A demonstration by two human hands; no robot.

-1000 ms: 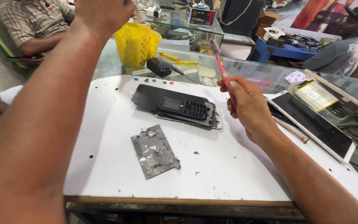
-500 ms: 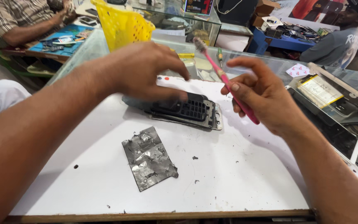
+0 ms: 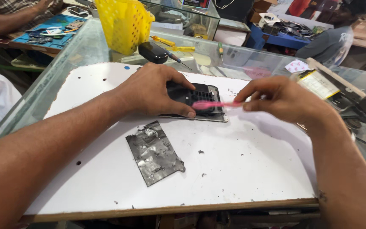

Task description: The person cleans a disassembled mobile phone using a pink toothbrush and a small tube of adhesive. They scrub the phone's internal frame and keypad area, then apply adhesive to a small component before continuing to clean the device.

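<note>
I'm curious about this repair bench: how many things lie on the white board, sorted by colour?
Black opened device: 1
Pink brush, held over it by the right hand: 1
Grey foil sheet: 1
Total: 3

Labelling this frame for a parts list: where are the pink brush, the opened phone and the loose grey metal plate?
pink brush (image 3: 214, 104), head view, on its handle.
opened phone (image 3: 200, 96), head view, on its exposed black inside.
grey metal plate (image 3: 154, 152), head view, on its middle.

Pink toothbrush (image 3: 214, 104), black opened phone (image 3: 195, 99) w/ grid-pattern part, dull grey crinkled foil sheet (image 3: 154, 152), white board (image 3: 242, 169) w/ dark specks, yellow mesh basket (image 3: 123, 23), blue mat (image 3: 51, 36).
</note>
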